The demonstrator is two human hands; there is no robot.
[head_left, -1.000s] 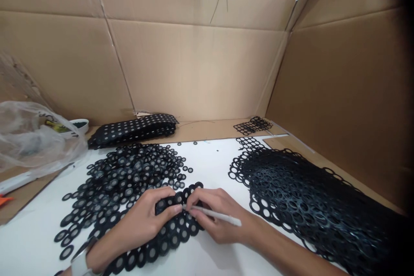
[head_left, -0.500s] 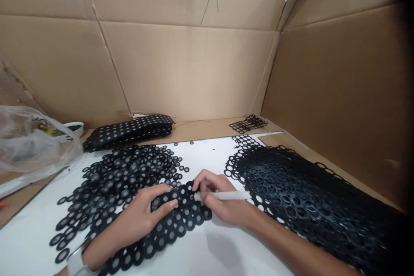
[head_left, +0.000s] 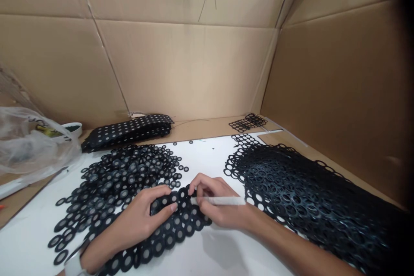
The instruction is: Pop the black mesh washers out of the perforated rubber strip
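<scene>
A black sheet of joined rings with grey mesh centres [head_left: 168, 233] lies on the white table top [head_left: 207, 155] in front of me. My left hand [head_left: 142, 220] presses down on it, fingers curled over its upper edge. My right hand [head_left: 213, 202] is closed round a thin white stick [head_left: 223, 201], whose tip points left at the sheet near my left fingertips. A loose heap of separate black rings [head_left: 123, 181] lies just beyond my left hand.
A big pile of black punched-out webbing [head_left: 307, 198] fills the right side. A stack of uncut black sheets [head_left: 126, 131] sits at the back, a clear plastic bag [head_left: 29, 146] and a small white bowl [head_left: 73, 128] at the left. Cardboard walls [head_left: 194, 69] enclose the table.
My right hand has shifted a little up and right along the sheet, and the stick has swung from slanting to nearly level. My left hand stays pressed on the sheet.
</scene>
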